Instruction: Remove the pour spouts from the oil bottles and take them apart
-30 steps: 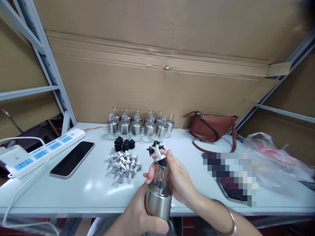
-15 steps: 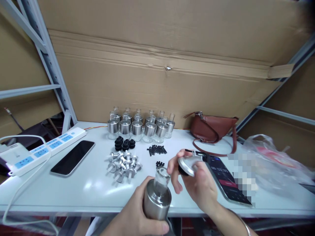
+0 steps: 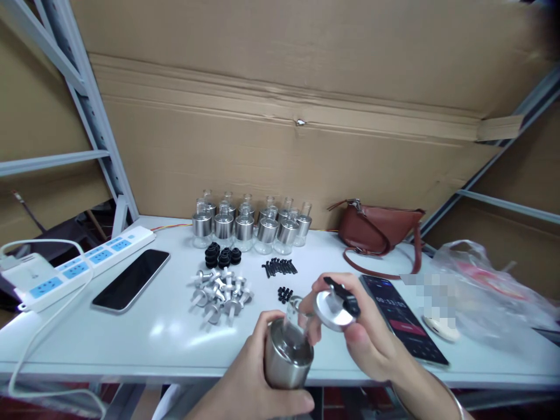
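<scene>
My left hand (image 3: 258, 373) is wrapped round a glass bottle with a metal sleeve (image 3: 289, 356), held slightly tilted at the table's front edge. Its clear glass neck points up. Between the fingers of my right hand (image 3: 367, 338) is a silver pourer stopper (image 3: 335, 309) with a black lever on top. The stopper is beside the bottle's mouth, just to its right; whether they touch I cannot tell. My right fingers partly cover the neck. Beyond lie small black caps (image 3: 285, 294), a row of black levers (image 3: 280, 267), silver discs with stems (image 3: 221, 294) and black rubber stoppers (image 3: 222, 255).
Several more sleeved glass bottles (image 3: 245, 227) stand at the back. A power strip (image 3: 87, 262) and a phone (image 3: 131, 281) lie left. To the right are a brown bag (image 3: 380, 230), a second phone showing a timer (image 3: 405, 321) and a clear plastic bag (image 3: 490, 297).
The bottle in my left hand has shifted slightly right. My right hand has turned the stopper, so its silver top now faces me and its black underside is hidden.
</scene>
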A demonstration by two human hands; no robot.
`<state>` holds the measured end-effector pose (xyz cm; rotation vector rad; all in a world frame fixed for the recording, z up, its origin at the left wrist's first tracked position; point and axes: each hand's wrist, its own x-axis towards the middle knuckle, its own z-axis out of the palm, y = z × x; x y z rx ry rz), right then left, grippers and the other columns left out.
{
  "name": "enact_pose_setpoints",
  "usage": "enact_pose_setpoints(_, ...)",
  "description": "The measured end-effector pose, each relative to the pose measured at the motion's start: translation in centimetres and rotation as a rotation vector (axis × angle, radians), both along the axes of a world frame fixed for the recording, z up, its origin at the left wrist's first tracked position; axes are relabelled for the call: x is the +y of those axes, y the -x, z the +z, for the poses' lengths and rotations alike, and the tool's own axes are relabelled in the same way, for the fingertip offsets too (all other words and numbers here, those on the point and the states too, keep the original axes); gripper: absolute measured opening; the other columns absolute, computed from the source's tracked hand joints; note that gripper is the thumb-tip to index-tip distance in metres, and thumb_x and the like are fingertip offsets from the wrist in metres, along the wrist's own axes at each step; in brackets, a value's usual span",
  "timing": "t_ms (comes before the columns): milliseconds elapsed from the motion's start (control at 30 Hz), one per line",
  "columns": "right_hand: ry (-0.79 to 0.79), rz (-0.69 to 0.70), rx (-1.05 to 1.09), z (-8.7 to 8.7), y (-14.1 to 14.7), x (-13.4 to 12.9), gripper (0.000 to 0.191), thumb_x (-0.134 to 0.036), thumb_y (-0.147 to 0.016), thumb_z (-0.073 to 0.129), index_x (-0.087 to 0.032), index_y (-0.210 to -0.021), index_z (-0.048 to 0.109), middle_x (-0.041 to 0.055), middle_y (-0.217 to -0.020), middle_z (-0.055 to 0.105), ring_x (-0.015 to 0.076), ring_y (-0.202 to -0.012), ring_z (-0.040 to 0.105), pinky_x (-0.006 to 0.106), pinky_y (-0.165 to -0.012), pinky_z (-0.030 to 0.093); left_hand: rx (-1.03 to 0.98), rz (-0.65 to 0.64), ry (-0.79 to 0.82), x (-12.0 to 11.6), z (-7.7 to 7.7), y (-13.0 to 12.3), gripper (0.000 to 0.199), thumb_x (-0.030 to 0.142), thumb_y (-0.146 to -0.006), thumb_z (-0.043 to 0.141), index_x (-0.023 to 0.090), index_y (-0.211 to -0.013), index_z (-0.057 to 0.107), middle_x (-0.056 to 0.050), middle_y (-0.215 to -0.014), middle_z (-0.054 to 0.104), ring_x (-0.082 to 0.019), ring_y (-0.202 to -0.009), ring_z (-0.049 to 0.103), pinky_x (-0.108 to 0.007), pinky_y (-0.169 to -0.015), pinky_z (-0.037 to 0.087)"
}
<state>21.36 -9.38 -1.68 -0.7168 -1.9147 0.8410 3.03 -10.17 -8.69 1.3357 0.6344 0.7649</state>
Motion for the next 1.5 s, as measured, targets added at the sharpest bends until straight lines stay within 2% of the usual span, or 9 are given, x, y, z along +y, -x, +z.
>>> enact_pose_setpoints(100,-0.093,-0.083,0.053,0.2,-0.6,1.2,0.038,-0.058,-0.091,0.034,-0.026,-0.110,0.042,0.0030,-0.071,0.062,0.0164,-0.052,0.057,0.031,-0.050,0.049,-0.042,0.043,-0.039,0.5,-0.9,0.1,0.080,0.040,-0.074,0.069,0.024,-0.131,0.016,-0.013,-0.132,0.040,-0.028,-0.120,0.041,-0.040,-0.099,0.029)
enact_pose_setpoints(200,-0.268,-0.294,0.105,0.5,-2.3,3.3,0.038,-0.059,-0.089,0.039,-0.026,-0.107,0.041,0.0039,-0.073,0.063,0.0173,-0.050,0.056,0.031,-0.046,0.047,-0.051,0.204,-0.137,1.1,-2.0,0.4,0.059,0.042,-0.088,0.053,0.025,-0.131,0.015,-0.013,-0.140,0.032,-0.026,-0.133,0.028,-0.040,-0.108,0.021)
enact_pose_setpoints(333,-0.459,-0.622,-0.074,1.4,-5.0,6.5,0.045,-0.063,-0.085,0.041,-0.023,-0.107,0.039,0.0069,-0.074,0.064,0.0197,-0.049,0.057,0.034,-0.049,0.046,0.043,0.319,-0.165,1.6,-2.6,0.7,0.042,0.037,-0.091,0.048,0.025,-0.125,0.028,-0.011,-0.133,0.039,-0.024,-0.126,0.037,-0.039,-0.103,0.028)
enact_pose_setpoints(467,-0.471,-0.911,-0.449,2.1,-6.5,9.7,0.050,-0.060,-0.087,0.034,-0.018,-0.112,0.040,0.0076,-0.065,0.063,0.0254,-0.056,0.061,0.036,-0.058,0.046,0.198,0.259,-0.114,1.3,-2.4,0.8,0.040,0.035,-0.089,0.052,0.025,-0.124,0.034,-0.010,-0.125,0.046,-0.023,-0.112,0.046,-0.038,-0.096,0.033)
enact_pose_setpoints(667,-0.381,-0.911,-0.740,0.3,-7.7,15.1,0.055,-0.056,-0.090,0.025,-0.011,-0.115,0.044,0.0186,-0.079,0.069,0.0328,-0.068,0.066,0.036,-0.061,0.045,0.181,0.244,-0.098,1.3,-2.1,0.6,0.036,0.031,-0.086,0.055,0.023,-0.118,0.041,-0.009,-0.119,0.049,-0.024,-0.111,0.046,-0.034,-0.091,0.035)
enact_pose_setpoints(967,-0.323,-0.906,-0.749,-1.6,-7.9,18.7,0.054,-0.053,-0.093,0.025,-0.009,-0.121,0.041,0.0229,-0.094,0.068,0.0336,-0.077,0.066,0.035,-0.065,0.045,0.240,0.231,-0.133,1.3,-1.7,0.5,0.034,0.026,-0.086,0.052,0.023,-0.117,0.039,-0.009,-0.116,0.049,-0.022,-0.111,0.045,-0.036,-0.096,0.032)
enact_pose_setpoints(1200,-0.359,-0.877,-0.658,-1.9,-7.5,18.4,0.046,-0.048,-0.092,0.031,-0.012,-0.117,0.047,0.0199,-0.101,0.063,0.0316,-0.087,0.062,0.038,-0.075,0.046,0.228,0.234,-0.138,1.4,-2.0,0.5,0.034,0.026,-0.087,0.052,0.023,-0.118,0.038,-0.009,-0.117,0.049,-0.022,-0.111,0.045,-0.038,-0.096,0.033)
enact_pose_setpoints(1367,-0.516,-0.897,-0.330,-3.2,-5.3,16.0,0.040,-0.049,-0.088,0.040,-0.013,-0.098,0.057,0.0162,-0.100,0.052,0.0253,-0.088,0.055,0.037,-0.080,0.046,0.081,0.268,-0.161,1.7,-2.7,0.3,0.036,0.027,-0.089,0.051,0.024,-0.120,0.031,-0.010,-0.123,0.044,-0.021,-0.111,0.048,-0.039,-0.095,0.035)
enact_pose_setpoints(1500,-0.219,-0.565,-0.189,-4.6,-0.9,12.0,0.035,-0.051,-0.085,0.049,-0.018,-0.085,0.057,0.0027,-0.072,0.054,0.0155,-0.061,0.050,0.028,-0.061,0.043,-0.006,0.342,-0.139,1.9,-3.0,0.0,0.040,0.031,-0.092,0.046,0.026,-0.124,0.023,-0.011,-0.124,0.041,-0.021,-0.106,0.052,-0.039,-0.090,0.039)
